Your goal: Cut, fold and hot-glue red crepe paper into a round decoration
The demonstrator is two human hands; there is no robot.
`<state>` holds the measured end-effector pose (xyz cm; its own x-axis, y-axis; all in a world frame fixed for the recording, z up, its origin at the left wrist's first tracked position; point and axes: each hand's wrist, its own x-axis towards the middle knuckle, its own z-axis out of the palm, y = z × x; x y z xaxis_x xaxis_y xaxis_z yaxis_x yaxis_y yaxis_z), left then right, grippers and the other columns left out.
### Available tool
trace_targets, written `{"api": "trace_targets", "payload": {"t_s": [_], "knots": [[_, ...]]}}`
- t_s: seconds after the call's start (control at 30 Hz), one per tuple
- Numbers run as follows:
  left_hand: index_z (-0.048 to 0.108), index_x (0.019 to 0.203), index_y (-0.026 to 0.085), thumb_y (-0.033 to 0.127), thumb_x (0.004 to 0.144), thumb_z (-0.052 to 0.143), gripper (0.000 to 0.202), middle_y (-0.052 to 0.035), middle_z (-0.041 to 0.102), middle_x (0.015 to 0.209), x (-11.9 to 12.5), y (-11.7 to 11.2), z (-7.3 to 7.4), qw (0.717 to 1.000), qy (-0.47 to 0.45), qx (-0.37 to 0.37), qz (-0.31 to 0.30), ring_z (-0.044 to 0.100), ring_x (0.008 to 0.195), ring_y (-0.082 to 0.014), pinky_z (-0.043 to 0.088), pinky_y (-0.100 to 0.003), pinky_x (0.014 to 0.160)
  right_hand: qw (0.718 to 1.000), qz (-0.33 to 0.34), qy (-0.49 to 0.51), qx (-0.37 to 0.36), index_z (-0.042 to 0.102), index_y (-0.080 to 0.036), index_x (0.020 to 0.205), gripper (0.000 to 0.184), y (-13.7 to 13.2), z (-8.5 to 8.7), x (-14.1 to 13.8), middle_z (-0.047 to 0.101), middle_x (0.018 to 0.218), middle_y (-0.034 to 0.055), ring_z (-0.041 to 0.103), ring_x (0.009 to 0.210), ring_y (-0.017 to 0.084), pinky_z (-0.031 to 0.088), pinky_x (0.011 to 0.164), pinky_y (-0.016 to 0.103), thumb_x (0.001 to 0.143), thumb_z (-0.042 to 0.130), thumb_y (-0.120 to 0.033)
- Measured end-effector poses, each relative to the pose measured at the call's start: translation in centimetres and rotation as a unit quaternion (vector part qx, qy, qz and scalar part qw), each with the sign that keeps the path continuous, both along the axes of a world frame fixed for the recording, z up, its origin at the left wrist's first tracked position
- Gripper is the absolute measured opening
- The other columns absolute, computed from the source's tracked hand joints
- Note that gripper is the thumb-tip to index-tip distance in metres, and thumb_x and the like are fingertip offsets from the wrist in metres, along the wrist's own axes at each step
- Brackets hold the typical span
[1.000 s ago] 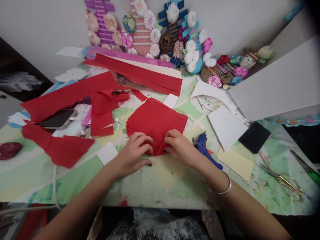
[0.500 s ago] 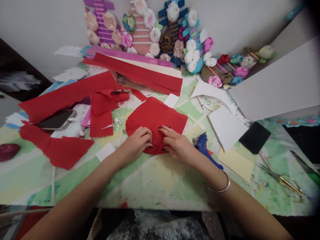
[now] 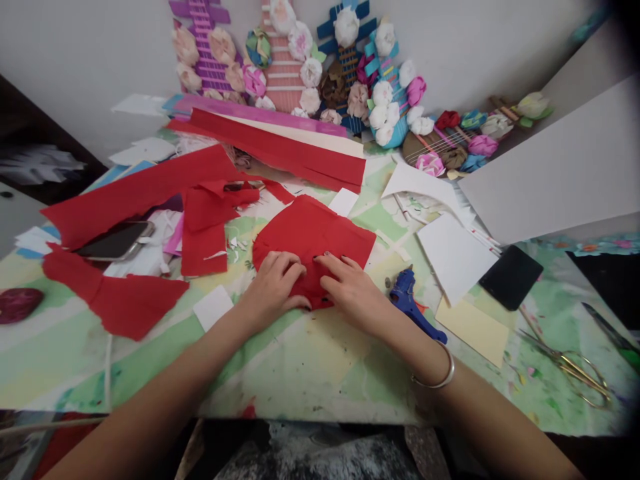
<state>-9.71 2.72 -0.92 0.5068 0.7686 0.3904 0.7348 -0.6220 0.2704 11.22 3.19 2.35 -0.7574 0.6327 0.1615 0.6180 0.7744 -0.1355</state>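
Observation:
A red piece of crepe paper, rounded on its left side, lies on the table before me. Its near edge is creased and partly covered by my hands. My left hand rests on its lower left part, fingers bent and thumb apart along the near edge. On the lower right part lies my right hand, its fingers spread and pressing on the red surface. Beside my right wrist is a blue glue gun. What lies under the paper is hidden.
Red crepe strips and scraps cover the left and back, around a phone. At right are white card, a black flat piece, yellow paper and gold-handled scissors. Flower-decorated guitar shapes stand along the wall.
My left hand has turned flatter over the red paper, with its thumb now stretched along the near edge. My right fingers have shifted slightly, spreading on the paper.

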Motion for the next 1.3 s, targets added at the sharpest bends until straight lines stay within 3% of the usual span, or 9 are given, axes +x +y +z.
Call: {"api": "trace_targets", "payload": {"t_s": [0.2, 0.37, 0.57, 0.7, 0.8, 0.9, 1.0, 1.13, 1.3], "knots": [[0.050, 0.097, 0.015, 0.023, 0.089, 0.051, 0.012, -0.0113, 0.050, 0.102, 0.5, -0.4, 0.5, 0.999, -0.042, 0.010, 0.014, 0.044, 0.095, -0.0248, 0.042, -0.041, 0.086, 1.000, -0.021, -0.004, 0.010, 0.062, -0.012, 0.090, 0.020, -0.1, 0.2, -0.3, 0.048, 0.133, 0.0233, 0.045, 0.123, 0.030, 0.036, 0.097, 0.047, 0.089, 0.043, -0.009], [0.050, 0.100, 0.013, 0.044, 0.076, 0.066, 0.042, -0.0136, 0.050, 0.105, 1.5, -1.1, 0.7, 0.999, -0.046, 0.008, -0.013, 0.043, 0.097, -0.0283, 0.040, -0.045, 0.088, 0.999, -0.016, 0.011, 0.025, 0.063, -0.009, 0.088, 0.014, 0.0, -0.4, -0.6, 0.053, 0.125, 0.0252, 0.047, 0.118, 0.031, 0.037, 0.090, 0.050, 0.087, 0.051, -0.016], [0.050, 0.107, 0.010, 0.042, 0.079, 0.063, 0.045, -0.0158, 0.052, 0.106, 3.3, -1.0, 0.8, 0.999, -0.032, 0.005, 0.010, 0.043, 0.099, -0.0293, 0.040, -0.045, 0.089, 0.994, -0.023, 0.095, -0.043, 0.063, -0.013, 0.088, 0.009, 0.7, 1.0, 0.8, 0.052, 0.128, 0.0193, 0.049, 0.119, 0.027, 0.038, 0.097, 0.046, 0.085, 0.055, -0.016], [0.045, 0.123, 0.009, 0.047, 0.078, 0.065, 0.062, -0.0178, 0.051, 0.116, 4.6, -1.1, 1.9, 0.999, -0.004, 0.029, -0.030, 0.042, 0.107, -0.0318, 0.036, -0.047, 0.092, 0.980, -0.105, 0.159, -0.057, 0.059, -0.017, 0.090, 0.008, -0.2, 3.4, 4.3, 0.052, 0.126, 0.0149, 0.050, 0.119, 0.025, 0.042, 0.096, 0.040, 0.087, 0.053, -0.015], [0.056, 0.110, 0.014, 0.041, 0.079, 0.067, 0.043, -0.0123, 0.057, 0.108, 5.7, -1.0, 2.3, 0.996, 0.053, 0.031, -0.067, 0.043, 0.103, -0.0306, 0.036, -0.044, 0.085, 0.963, -0.205, 0.172, -0.026, 0.057, -0.019, 0.087, 0.004, -2.1, 3.9, 7.6, 0.059, 0.105, 0.0102, 0.056, 0.101, 0.023, 0.045, 0.087, 0.037, 0.087, 0.053, -0.018], [0.061, 0.091, 0.015, 0.036, 0.081, 0.066, 0.024, -0.0080, 0.061, 0.094, 6.6, -0.8, 2.0, 0.993, 0.067, 0.036, -0.093, 0.044, 0.096, -0.0272, 0.034, -0.040, 0.078, 0.945, -0.297, 0.139, -0.006, 0.055, -0.019, 0.088, 0.008, -4.4, 2.7, 10.3, 0.058, 0.092, 0.0081, 0.056, 0.091, 0.024, 0.045, 0.080, 0.038, 0.086, 0.055, -0.027], [0.061, 0.081, 0.014, 0.033, 0.086, 0.061, 0.019, -0.0063, 0.060, 0.082, 7.2, -0.7, 1.4, 0.991, 0.063, 0.060, -0.105, 0.044, 0.089, -0.0236, 0.033, -0.038, 0.075, 0.923, -0.363, 0.124, -0.011, 0.053, -0.019, 0.094, 0.018, -6.5, 0.5, 11.9, 0.057, 0.094, 0.0097, 0.054, 0.091, 0.026, 0.044, 0.080, 0.040, 0.086, 0.055, -0.035], [0.060, 0.074, 0.013, 0.019, 0.090, 0.053, 0.018, -0.0050, 0.057, 0.072, 7.7, -1.2, 0.8, 0.984, 0.080, 0.124, -0.100, 0.044, 0.080, -0.0200, 0.034, -0.036, 0.072, 0.901, -0.411, 0.138, -0.018, 0.051, -0.018, 0.099, 0.025, -8.1, -2.0, 12.2, 0.056, 0.094, 0.0107, 0.052, 0.089, 0.027, 0.043, 0.079, 0.041, 0.085, 0.055, -0.038], [0.064, 0.079, 0.010, 0.007, 0.084, 0.055, 0.011, -0.0056, 0.057, 0.069, 7.7, -2.4, 0.8, 0.966, 0.121, 0.214, -0.082, 0.047, 0.076, -0.0200, 0.038, -0.037, 0.072, 0.887, -0.440, 0.140, -0.008, 0.051, -0.014, 0.103, 0.033, -8.3, -3.2, 11.6, 0.055, 0.095, 0.0127, 0.051, 0.088, 0.028, 0.044, 0.079, 0.043, 0.083, 0.058, -0.039]]}}
